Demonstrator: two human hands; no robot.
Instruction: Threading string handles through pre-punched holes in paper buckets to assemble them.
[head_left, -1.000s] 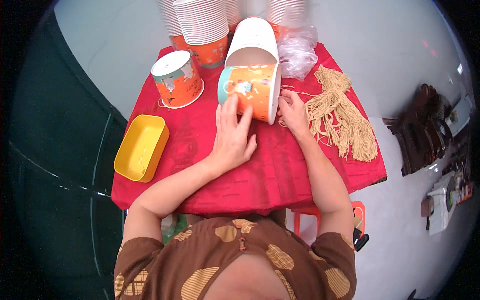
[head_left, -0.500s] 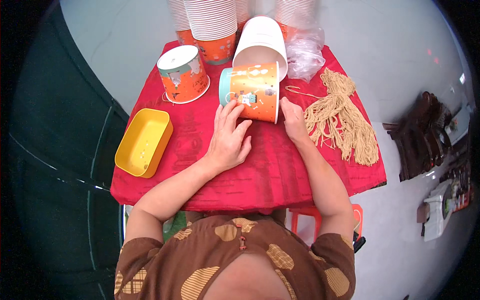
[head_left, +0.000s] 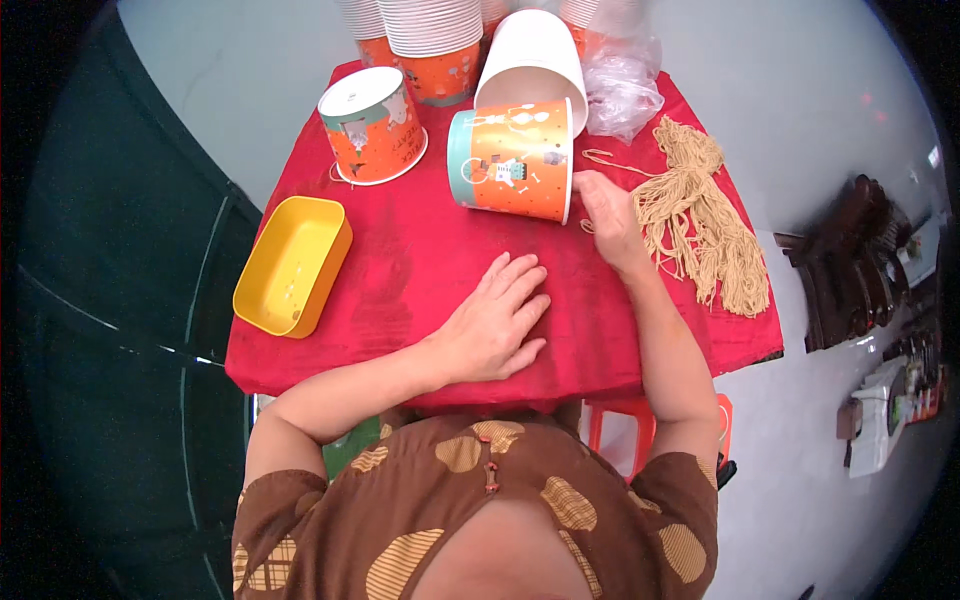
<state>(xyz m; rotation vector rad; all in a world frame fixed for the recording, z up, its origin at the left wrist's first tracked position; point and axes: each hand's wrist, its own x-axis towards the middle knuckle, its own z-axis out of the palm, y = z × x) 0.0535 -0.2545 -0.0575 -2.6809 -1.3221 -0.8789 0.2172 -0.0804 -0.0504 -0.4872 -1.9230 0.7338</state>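
An orange and teal paper tub (head_left: pixel 515 160) lies on its side on the red tablecloth (head_left: pixel 420 260), with a white tub (head_left: pixel 533 62) nested behind it. My right hand (head_left: pixel 605 215) touches the lying tub's rim, fingers bent, beside a bundle of beige string (head_left: pixel 700 225). My left hand (head_left: pixel 497 320) rests flat on the cloth, fingers spread, holding nothing, a little below the tub.
Another orange tub (head_left: pixel 370 125) stands upside down at the back left. A yellow plastic tray (head_left: pixel 293 265) sits at the table's left edge. Stacks of tubs (head_left: pixel 430 35) and a clear plastic bag (head_left: pixel 622 85) are at the back. An orange stool (head_left: pixel 640 425) stands below.
My left hand has let go of the lying tub and come down flat on the cloth, nearer to me. My right hand stays at the tub's rim.
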